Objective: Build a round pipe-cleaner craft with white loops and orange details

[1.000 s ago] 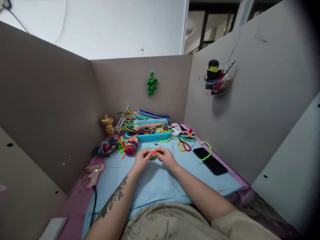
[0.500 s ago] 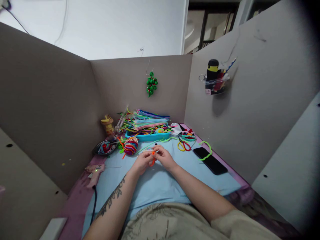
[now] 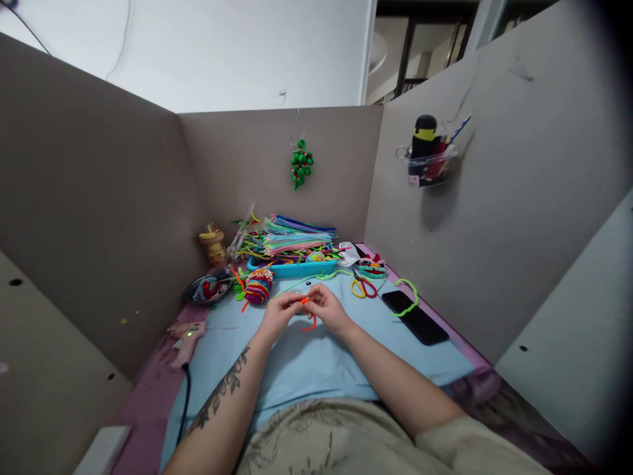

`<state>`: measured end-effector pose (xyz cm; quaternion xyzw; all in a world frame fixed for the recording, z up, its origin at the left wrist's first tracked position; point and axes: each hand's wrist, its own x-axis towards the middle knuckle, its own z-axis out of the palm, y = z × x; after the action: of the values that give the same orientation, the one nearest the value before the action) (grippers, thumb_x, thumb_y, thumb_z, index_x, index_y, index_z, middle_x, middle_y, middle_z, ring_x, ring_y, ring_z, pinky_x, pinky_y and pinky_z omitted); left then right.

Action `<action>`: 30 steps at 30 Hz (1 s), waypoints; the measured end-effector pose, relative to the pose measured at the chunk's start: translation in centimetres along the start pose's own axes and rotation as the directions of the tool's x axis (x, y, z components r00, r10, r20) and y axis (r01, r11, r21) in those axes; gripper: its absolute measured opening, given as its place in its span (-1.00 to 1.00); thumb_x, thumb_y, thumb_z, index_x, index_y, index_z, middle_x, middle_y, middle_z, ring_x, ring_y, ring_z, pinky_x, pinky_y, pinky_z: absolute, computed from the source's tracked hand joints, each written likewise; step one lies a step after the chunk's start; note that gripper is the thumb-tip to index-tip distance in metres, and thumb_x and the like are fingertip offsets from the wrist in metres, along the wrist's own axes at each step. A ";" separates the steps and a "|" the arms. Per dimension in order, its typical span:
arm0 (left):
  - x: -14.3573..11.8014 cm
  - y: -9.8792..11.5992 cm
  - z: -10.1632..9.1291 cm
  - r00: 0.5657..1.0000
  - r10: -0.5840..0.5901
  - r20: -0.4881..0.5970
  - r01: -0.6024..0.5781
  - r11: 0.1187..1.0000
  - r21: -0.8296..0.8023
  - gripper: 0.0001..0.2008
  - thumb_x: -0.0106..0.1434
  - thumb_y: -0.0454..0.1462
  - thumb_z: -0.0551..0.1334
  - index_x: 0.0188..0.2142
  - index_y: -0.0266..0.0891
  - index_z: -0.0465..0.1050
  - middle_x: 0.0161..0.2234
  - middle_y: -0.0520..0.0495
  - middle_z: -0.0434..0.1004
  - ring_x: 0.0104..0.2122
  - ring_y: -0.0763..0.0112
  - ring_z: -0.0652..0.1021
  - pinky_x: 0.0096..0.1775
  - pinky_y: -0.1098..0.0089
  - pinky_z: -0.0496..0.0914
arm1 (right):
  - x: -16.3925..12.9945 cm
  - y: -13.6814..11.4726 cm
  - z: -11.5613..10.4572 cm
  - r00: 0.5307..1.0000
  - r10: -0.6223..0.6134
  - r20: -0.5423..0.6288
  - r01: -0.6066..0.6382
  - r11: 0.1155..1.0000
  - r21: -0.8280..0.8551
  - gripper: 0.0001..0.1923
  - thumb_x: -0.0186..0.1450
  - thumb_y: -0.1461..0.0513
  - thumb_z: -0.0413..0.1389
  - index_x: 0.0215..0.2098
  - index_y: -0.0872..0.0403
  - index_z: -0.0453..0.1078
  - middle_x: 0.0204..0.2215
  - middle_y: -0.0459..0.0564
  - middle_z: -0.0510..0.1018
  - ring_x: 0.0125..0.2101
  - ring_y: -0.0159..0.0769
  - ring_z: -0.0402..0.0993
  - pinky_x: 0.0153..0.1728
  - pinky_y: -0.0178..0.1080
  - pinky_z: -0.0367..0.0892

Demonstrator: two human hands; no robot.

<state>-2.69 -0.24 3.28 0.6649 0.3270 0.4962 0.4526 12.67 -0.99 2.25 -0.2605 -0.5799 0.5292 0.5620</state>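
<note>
Between my two hands, over the middle of the blue cloth [image 3: 297, 369], is an orange pipe cleaner [image 3: 310, 326]. Its upper part is bent or coiled at my fingertips, and a curved tail hangs below. My left hand [image 3: 281, 315] pinches it from the left side. From the right, my right hand [image 3: 326, 310] also grips it, thumb and fingers together. Fingers partly cover its upper end. Just beyond my hands sits a striped multicoloured bundle [image 3: 258, 287] with orange ends, to the left. A small dark bead-like piece [image 3: 308, 283] lies behind my fingers.
A blue tray [image 3: 291, 270] heaped with pipe cleaners stands at the back. Scissors [image 3: 363, 287] and a phone [image 3: 415, 318] under a green pipe cleaner [image 3: 413, 300] lie right. At left are a glue gun [image 3: 188, 343], its cord and a dark bowl [image 3: 206, 290]. Partitions surround the table.
The orange pipe cleaner's hanging tail has swung from the left to the right, below my right fingers. My hands have shifted slightly and stay close together.
</note>
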 end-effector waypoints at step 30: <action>0.2 -0.6 -0.2 0.999 0.014 0.031 -0.015 0.999 0.048 -0.72 0.08 -0.15 0.24 -0.29 -0.31 0.45 -0.33 -0.12 0.51 -0.35 0.36 0.51 -0.27 0.34 0.40 | 0.1 -0.3 -1.6 0.949 -0.291 0.121 0.295 0.683 -0.668 -0.89 0.18 0.30 0.07 -0.39 0.07 0.45 -0.46 -0.06 0.48 -0.40 -0.36 0.36 -0.33 -0.30 0.27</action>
<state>-2.83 0.19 2.82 0.6855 0.3269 0.4811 0.4380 14.19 -0.50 2.26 -0.3500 -0.7679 0.1849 0.5037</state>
